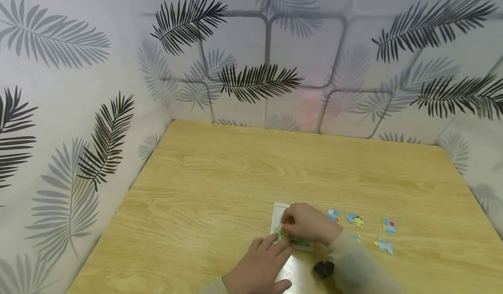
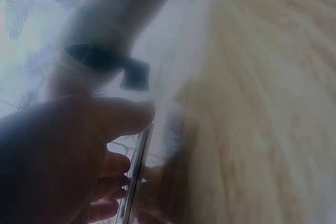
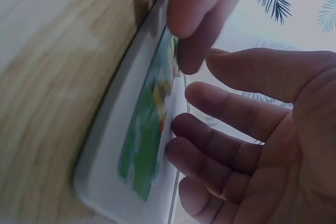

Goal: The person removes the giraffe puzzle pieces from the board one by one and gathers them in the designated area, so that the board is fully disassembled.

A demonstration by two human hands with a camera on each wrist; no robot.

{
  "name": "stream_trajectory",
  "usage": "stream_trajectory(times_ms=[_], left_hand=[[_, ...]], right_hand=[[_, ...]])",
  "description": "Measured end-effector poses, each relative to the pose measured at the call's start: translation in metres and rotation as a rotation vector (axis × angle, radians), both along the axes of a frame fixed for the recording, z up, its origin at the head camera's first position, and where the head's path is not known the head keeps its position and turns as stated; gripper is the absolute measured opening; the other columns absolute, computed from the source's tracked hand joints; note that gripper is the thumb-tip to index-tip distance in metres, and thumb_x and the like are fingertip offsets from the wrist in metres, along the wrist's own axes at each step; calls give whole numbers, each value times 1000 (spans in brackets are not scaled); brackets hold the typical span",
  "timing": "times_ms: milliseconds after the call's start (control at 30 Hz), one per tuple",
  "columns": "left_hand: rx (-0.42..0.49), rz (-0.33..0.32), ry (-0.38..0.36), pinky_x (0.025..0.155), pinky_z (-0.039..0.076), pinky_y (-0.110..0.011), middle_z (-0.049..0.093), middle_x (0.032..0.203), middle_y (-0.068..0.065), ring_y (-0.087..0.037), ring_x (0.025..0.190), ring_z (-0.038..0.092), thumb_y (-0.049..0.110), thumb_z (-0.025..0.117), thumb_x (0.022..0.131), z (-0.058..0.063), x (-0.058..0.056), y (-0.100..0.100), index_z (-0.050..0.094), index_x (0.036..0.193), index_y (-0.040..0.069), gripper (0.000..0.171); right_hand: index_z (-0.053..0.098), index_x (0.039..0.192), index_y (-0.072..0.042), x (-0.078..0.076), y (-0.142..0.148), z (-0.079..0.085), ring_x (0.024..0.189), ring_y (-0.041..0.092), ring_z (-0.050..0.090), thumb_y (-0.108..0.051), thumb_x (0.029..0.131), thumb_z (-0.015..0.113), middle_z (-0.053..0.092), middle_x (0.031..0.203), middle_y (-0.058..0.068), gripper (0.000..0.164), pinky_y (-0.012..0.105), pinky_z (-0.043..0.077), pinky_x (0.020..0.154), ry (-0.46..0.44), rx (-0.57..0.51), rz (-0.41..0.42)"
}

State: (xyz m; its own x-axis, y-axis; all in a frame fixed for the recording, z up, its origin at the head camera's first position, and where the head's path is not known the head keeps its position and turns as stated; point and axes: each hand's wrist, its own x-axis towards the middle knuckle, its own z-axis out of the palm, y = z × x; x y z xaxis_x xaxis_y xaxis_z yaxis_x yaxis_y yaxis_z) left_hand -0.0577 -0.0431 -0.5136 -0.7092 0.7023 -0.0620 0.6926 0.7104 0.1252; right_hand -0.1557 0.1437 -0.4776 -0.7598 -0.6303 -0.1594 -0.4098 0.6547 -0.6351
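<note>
A white-framed puzzle tray [image 1: 277, 213] lies on the table at lower centre in the head view, with joined green pieces [image 3: 137, 156] along its near part. My left hand [image 1: 261, 265] stretches straight fingers onto the near left of these pieces, the thumb out to the side. Over the tray bends my right hand [image 1: 310, 224]. The right wrist view shows its fingers loosely curved at the tray's surface, a gap between thumb and forefinger and no piece between them. Left fingertips come down beside that thumb. Much of the picture is hidden under both hands.
Several loose jigsaw pieces lie right of the tray, among them a blue one with a red dot [image 1: 389, 225] and a blue and yellow one [image 1: 384, 246]. A black wrist camera [image 1: 324, 269] sits at the right sleeve. Leaf-patterned curtains [image 1: 259, 82] enclose the wooden table [image 1: 220, 167].
</note>
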Motion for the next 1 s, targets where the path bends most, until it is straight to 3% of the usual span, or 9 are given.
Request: stream_trajectory(times_ms=[133, 333, 467, 767, 1000], left_hand=[[-10, -17, -20, 103, 43, -44, 38, 159, 0, -23, 142, 37, 61, 54, 96, -1, 1, 0, 45, 151, 14, 73], [-21, -9, 34, 98, 44, -40, 41, 158, 3, -19, 140, 39, 63, 56, 94, 0, 3, 1, 46, 150, 16, 74], [-23, -3, 47, 95, 43, -38, 41, 157, 5, -18, 137, 39, 64, 55, 94, 2, 4, 2, 46, 150, 17, 74], [-3, -7, 55, 92, 42, -36, 46, 152, 6, -17, 135, 41, 60, 58, 94, 1, 4, 2, 49, 147, 17, 69], [-29, 46, 73, 91, 42, -43, 46, 152, 12, -24, 134, 43, 62, 58, 92, 1, 6, 2, 49, 148, 23, 69]], right_hand=[[75, 93, -7, 0, -5, -1, 73, 8, 60, -13, 88, 70, 68, 83, -5, 9, 31, 54, 70, -11, 10, 3], [75, 96, -3, 1, -12, -2, 84, 16, 62, -10, 83, 76, 70, 97, 4, 15, 40, 56, 77, 31, 53, 8], [74, 95, -4, 1, -18, -4, 82, 15, 59, -7, 81, 76, 68, 96, 3, 14, 39, 54, 75, 43, 84, -3], [68, 95, -2, 3, -22, 0, 78, 17, 55, -2, 78, 74, 63, 92, 3, 18, 40, 53, 73, -49, 97, -18], [66, 93, -2, 1, -25, 4, 79, 19, 55, -1, 72, 76, 61, 97, 5, 24, 39, 54, 72, -115, 109, -27]])
